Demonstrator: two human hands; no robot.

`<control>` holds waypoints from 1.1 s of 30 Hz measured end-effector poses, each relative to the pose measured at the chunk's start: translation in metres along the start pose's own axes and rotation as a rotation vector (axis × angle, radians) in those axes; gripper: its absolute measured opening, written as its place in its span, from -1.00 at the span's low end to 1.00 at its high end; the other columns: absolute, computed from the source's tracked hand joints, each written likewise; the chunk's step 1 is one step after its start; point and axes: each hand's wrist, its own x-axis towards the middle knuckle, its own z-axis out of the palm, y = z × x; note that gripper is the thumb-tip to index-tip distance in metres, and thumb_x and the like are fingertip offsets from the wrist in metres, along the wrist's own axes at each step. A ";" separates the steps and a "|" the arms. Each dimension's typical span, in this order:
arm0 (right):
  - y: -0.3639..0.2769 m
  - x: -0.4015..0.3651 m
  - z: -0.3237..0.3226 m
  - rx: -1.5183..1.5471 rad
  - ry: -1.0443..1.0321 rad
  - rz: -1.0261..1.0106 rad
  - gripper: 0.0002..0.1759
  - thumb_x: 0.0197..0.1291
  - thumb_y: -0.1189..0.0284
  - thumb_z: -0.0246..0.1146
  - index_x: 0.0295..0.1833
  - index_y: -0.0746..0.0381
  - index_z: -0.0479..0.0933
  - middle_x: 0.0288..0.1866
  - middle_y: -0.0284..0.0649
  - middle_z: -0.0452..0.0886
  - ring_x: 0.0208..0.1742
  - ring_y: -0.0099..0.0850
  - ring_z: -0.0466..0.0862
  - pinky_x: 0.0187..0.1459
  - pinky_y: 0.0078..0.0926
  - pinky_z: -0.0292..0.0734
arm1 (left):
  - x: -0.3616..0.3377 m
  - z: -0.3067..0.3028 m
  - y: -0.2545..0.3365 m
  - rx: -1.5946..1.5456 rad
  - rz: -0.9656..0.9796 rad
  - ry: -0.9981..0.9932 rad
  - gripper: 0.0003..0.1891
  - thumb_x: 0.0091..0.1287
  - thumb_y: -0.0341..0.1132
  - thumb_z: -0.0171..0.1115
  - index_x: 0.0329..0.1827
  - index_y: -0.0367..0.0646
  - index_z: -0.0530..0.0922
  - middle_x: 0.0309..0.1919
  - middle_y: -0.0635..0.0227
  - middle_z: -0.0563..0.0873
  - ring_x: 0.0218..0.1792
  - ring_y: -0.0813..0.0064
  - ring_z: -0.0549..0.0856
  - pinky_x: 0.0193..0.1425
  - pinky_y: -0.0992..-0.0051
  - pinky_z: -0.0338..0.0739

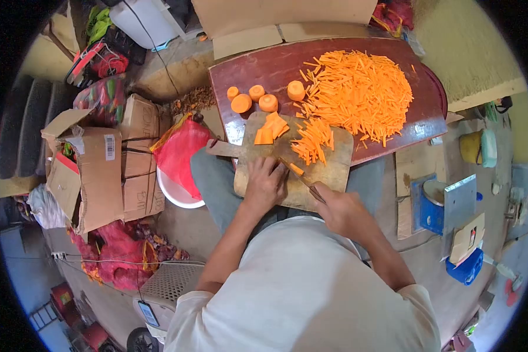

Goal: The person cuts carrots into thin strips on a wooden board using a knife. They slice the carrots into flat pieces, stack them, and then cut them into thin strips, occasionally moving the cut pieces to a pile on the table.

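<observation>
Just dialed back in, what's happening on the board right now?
A person is cutting carrot on a wooden cutting board. The left hand pins a carrot piece while the right hand holds the knife to it. A big pile of sticks and round chunks lie on the dark red tabletop beyond.

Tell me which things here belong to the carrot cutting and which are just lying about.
In use: left hand, carrot piece, right hand, knife, cutting board, carrot sticks, carrot rounds, carrot slabs.
Lying about: cardboard boxes, red mesh bag, white bowl, blue tin, yellow container.
</observation>
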 end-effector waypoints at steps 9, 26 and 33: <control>-0.003 0.012 0.006 -0.005 -0.018 0.024 -0.67 0.61 0.29 0.24 0.31 0.21 0.46 -0.07 0.17 0.80 -0.04 0.30 0.78 -0.06 0.29 0.61 | -0.001 -0.003 -0.003 -0.058 0.012 0.021 -0.68 0.23 -0.49 0.50 0.06 -0.25 0.77 -0.05 0.13 0.67 -0.01 0.00 0.61 0.09 0.05 0.46; -0.004 0.020 0.016 -0.044 -0.013 0.013 -0.52 0.56 0.29 0.30 0.45 0.23 0.45 -0.17 0.18 0.81 -0.14 0.31 0.78 -0.05 0.32 0.63 | -0.010 -0.008 -0.005 -0.133 -0.037 0.011 -0.67 0.18 -0.53 0.52 0.04 -0.24 0.79 -0.05 0.17 0.68 -0.02 0.02 0.61 0.11 0.09 0.48; 0.003 0.030 0.028 -0.049 -0.009 -0.005 -0.53 0.53 0.32 0.32 0.42 0.27 0.46 -0.19 0.20 0.80 -0.16 0.29 0.78 -0.07 0.29 0.63 | -0.013 -0.006 -0.005 -0.124 -0.044 -0.020 -0.68 0.13 -0.53 0.54 -0.01 -0.23 0.78 -0.08 0.21 0.67 -0.03 0.04 0.60 0.09 0.10 0.46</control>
